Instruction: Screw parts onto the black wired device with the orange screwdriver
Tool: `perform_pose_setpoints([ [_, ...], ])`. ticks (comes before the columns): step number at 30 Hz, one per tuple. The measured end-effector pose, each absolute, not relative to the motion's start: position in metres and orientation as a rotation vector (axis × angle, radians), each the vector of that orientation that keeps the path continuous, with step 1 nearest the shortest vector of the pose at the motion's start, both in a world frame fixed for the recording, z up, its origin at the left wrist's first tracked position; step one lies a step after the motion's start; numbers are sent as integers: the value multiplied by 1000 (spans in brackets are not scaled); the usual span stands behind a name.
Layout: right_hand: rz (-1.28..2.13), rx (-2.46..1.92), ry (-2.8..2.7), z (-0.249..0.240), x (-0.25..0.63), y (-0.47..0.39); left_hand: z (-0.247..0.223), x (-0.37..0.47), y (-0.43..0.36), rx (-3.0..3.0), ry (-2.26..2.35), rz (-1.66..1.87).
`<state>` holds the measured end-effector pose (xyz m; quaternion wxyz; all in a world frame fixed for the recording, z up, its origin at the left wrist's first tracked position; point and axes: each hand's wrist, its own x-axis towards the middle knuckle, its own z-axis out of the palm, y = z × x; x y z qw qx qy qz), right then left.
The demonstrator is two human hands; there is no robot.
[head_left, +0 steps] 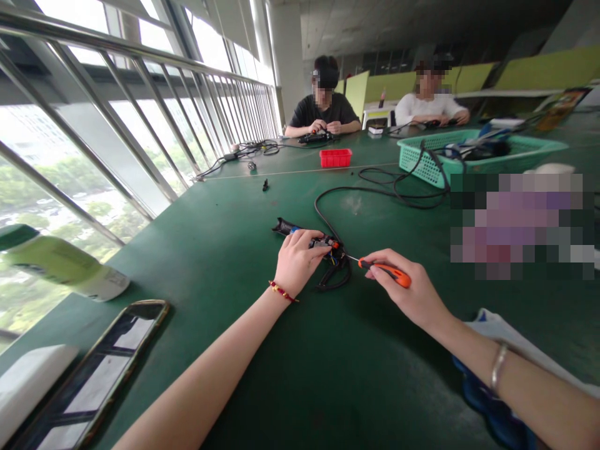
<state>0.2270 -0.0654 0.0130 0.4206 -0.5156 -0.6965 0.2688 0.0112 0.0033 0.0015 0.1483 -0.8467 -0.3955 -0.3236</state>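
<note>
On the green table [281, 350] lies a black handheld device [283, 227] with its inner parts and coloured wires exposed at the right end. My left hand [300, 259] is wrapped over its middle, fingers closed on it. My right hand [407, 287] grips an orange and black screwdriver [396, 275], its thin shaft pointing left. The tip of the shaft reaches the wired end of the device; exact contact is too small to tell. A black cable [323, 203] runs from that end, looping behind and to the right.
A red tray [335, 158] and a green basket [515, 164] holding tools and cables stand farther back. Two people sit across the table. At the left are a phone [100, 375], a white box [32, 387] and a bottle [60, 265]. Cloth [506, 334] lies by my right forearm.
</note>
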Motion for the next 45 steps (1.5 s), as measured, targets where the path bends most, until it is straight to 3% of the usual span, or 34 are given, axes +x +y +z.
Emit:
perform_pose_setpoints([
  [19, 196, -1118, -1611, 15, 233, -74, -3, -10, 15, -2407, -1529, -611],
  [45, 266, -1132, -1662, 19, 233, -74, 7, -5, 8, -2516, -1513, -637],
])
